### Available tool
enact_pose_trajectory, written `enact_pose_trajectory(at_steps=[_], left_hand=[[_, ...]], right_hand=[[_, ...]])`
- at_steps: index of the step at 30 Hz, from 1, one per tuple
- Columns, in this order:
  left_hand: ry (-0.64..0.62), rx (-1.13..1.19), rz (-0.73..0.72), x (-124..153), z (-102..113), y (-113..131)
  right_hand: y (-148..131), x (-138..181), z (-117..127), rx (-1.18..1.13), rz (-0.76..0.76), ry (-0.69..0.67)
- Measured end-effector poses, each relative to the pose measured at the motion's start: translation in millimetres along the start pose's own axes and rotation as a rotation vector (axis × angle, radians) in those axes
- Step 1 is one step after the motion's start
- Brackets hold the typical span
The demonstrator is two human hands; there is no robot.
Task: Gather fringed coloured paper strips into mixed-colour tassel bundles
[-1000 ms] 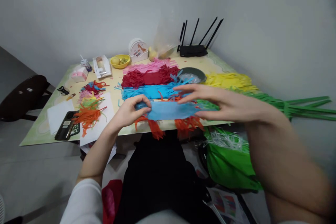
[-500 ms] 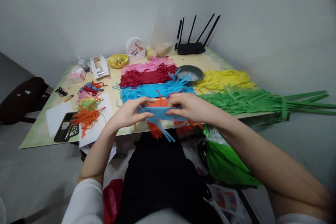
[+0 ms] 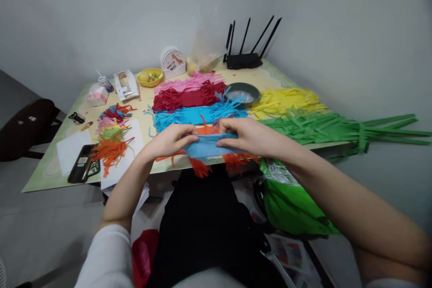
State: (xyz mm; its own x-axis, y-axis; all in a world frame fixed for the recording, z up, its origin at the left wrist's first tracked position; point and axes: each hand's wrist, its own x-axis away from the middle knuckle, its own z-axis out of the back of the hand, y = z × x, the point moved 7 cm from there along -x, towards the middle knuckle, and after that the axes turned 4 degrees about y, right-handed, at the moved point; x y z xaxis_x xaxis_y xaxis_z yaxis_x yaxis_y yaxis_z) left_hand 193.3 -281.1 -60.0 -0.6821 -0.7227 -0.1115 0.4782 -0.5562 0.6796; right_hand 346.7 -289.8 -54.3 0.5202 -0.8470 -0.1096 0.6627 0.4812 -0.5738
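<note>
Between my two hands hangs a light blue sheet, thin like tissue or soft fabric, above the table's front edge. My left hand pinches its left end with thumb and fingers; my right hand pinches the right end. Partly hidden under it lies an orange fringed piece, its strips drooping over the edge. Just behind sits a bright blue fringed piece, then a dark red one and a pink one.
Green fringe and yellow fringe lie on the right, beside a dark bowl. A black router and a yellow fruit bowl stand at the back. Orange strips and a phone case are on the left.
The light blue sheet now spreads flatter and wider between my hands. The loose blue strips that dangled below it no longer show. Both hands stay pinched on it in nearly the same place.
</note>
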Motion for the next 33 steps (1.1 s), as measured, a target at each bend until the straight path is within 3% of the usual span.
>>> enact_pose_trajectory(at_steps=[5,9,17,22,28,33], left_hand=[[0.001,0.014,0.009,-0.7,-3.1,-0.7],[-0.011,0.007,0.067,-1.3,-4.5,-3.8],[-0.068,-0.043,0.057,-3.9,2.1,-1.0],[-0.077,-0.075,0.046,-3.4,4.6,2.0],[-0.067,-0.13,0.038,-3.8,4.2,5.5],[-0.097,-0.148,-0.007,-5.3,3.2,9.6]], right_hand=[[2.5,2.7,4.3,-0.025,-0.051,0.043],[0.8,5.5,6.7,-0.1,-0.032,-0.017],[1.7,11.0,18.5,0.17,-0.038,0.143],[3.0,17.3,24.8,0.163,-0.007,0.178],[1.9,14.3,23.9,0.109,0.049,0.16],[-1.6,6.6,12.8,0.123,0.064,0.043]])
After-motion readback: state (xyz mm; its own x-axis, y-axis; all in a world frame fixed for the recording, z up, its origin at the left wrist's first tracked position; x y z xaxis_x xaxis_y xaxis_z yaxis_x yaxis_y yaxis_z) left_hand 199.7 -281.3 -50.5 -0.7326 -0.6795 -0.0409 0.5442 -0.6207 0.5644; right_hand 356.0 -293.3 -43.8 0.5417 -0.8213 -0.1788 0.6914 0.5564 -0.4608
